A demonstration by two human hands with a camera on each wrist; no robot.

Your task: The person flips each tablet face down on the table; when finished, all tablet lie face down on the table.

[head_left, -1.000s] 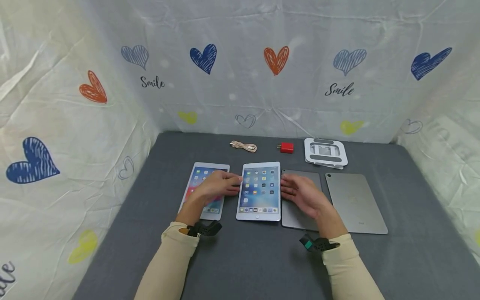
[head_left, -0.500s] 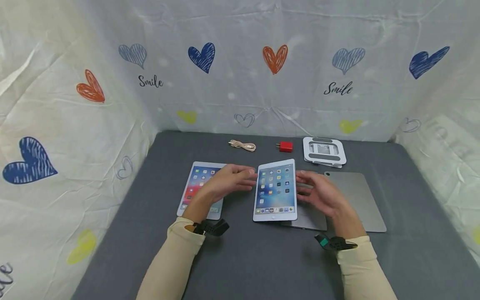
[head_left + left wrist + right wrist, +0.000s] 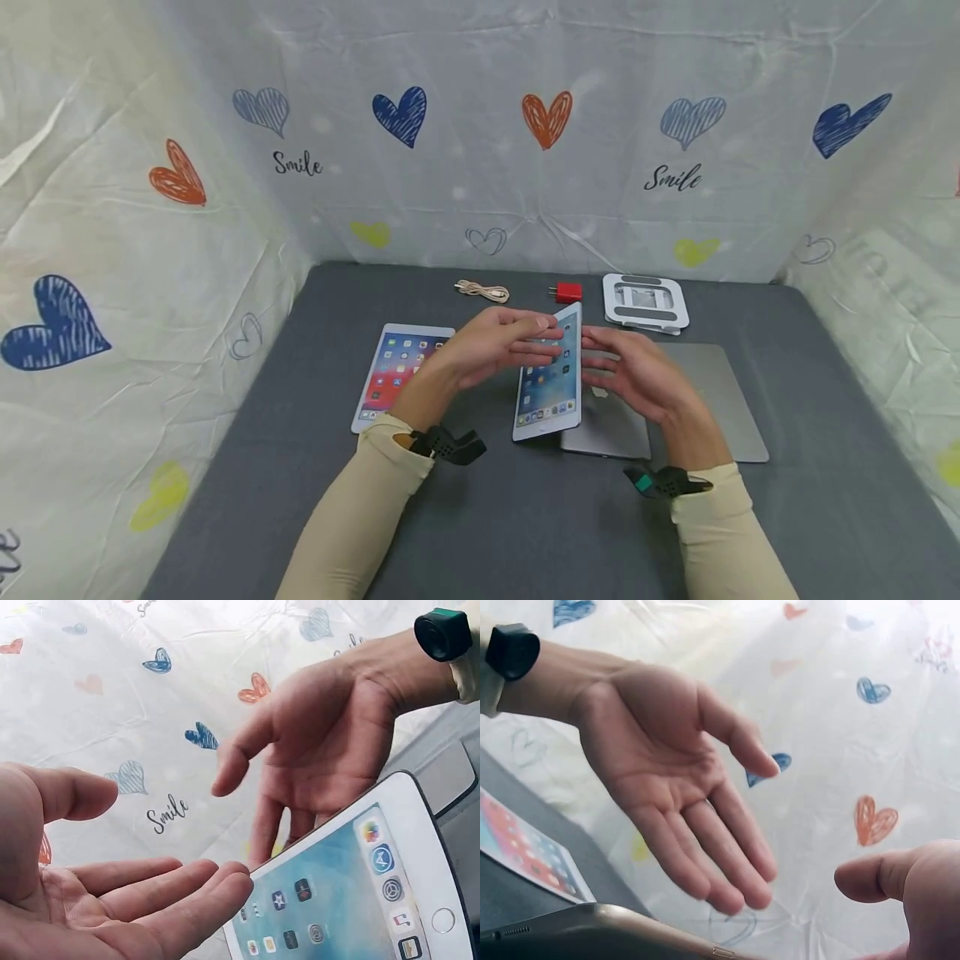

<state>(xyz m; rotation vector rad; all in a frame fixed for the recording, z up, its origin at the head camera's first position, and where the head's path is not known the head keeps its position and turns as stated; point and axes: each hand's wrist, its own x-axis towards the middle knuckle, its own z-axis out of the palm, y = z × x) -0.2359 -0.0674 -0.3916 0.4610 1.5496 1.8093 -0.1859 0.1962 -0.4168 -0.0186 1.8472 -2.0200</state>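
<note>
A white tablet (image 3: 551, 387) with a lit screen stands tilted up off the table, its face turned to the left. My left hand (image 3: 491, 346) is in front of the screen with extended fingers; in the right wrist view its palm shows and the thumb stands apart. My right hand (image 3: 645, 379) is at the tablet's right edge; in the left wrist view its fingertips go out of sight behind that edge. Whether they touch the back is hidden. Below it lies a dark grey tablet (image 3: 607, 429), back up, partly covered.
Another white tablet (image 3: 390, 367), screen lit, lies left under my left forearm. A silver-grey tablet (image 3: 723, 408) lies face down at right. Along the back are a coiled cable (image 3: 482, 292), a red charger plug (image 3: 567, 292) and a folded white stand (image 3: 645, 304).
The white tablet has moved right from beside the other white one and turned from nearly facing me to a steep leftward tilt. Both hands moved right with it; the left came across its screen.
</note>
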